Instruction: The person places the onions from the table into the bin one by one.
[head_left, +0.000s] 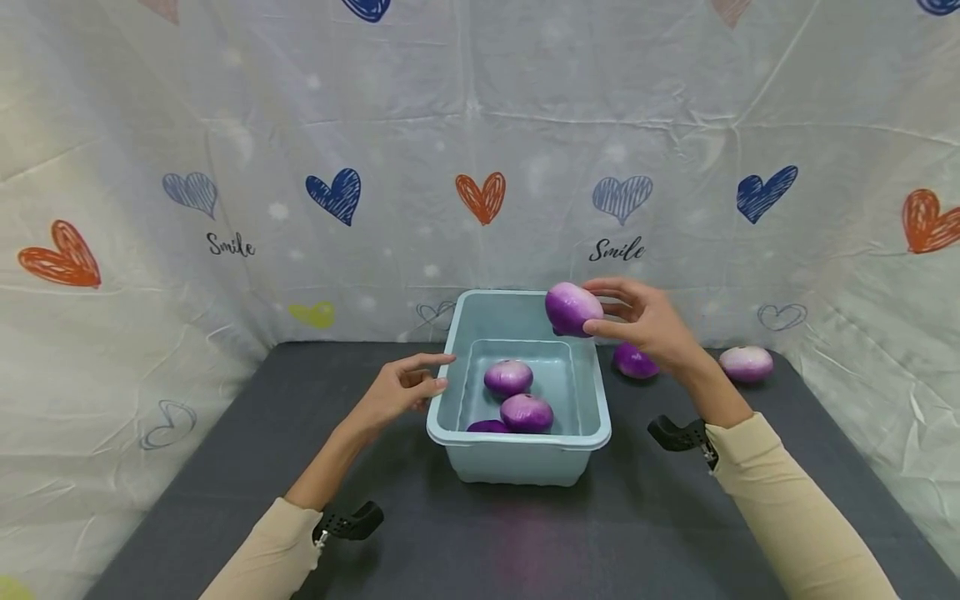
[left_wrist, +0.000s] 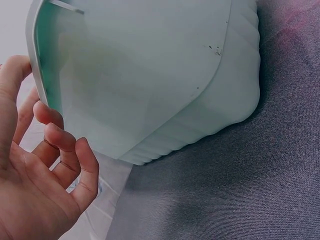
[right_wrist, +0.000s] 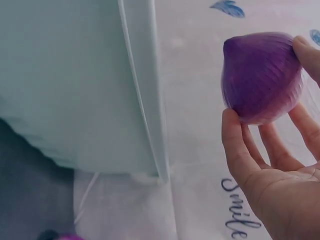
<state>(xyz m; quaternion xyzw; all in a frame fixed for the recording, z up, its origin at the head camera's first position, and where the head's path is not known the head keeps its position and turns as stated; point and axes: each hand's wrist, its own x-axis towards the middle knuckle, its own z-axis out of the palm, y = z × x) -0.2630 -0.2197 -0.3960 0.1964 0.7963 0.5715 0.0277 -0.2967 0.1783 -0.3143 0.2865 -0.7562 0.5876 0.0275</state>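
Up over the right rim of a pale blue plastic basin (head_left: pixel 525 461), my right hand (head_left: pixel 637 321) pinches a purple onion (head_left: pixel 573 308) between thumb and fingers. In the right wrist view, the onion (right_wrist: pixel 262 77) shows its pointed end, with fingertips around its sides. My left hand (head_left: pixel 401 387) lightly grips the basin's left rim. From the left wrist, its hand (left_wrist: pixel 45 165) shows curled fingers against the rim. Inside the basin lie two whole purple onions, one farther back (head_left: pixel 508 377) and one nearer (head_left: pixel 527 413); a third onion (head_left: pixel 487 426) is partly hidden by the front rim.
Right of the basin, a purple onion (head_left: pixel 634 362) lies partly behind my right hand, and a paler onion (head_left: pixel 748 364) rests near the back right corner. A dark cloth (head_left: pixel 517 542) covers the table. Behind hangs a white curtain (head_left: pixel 420 83) with printed hearts.
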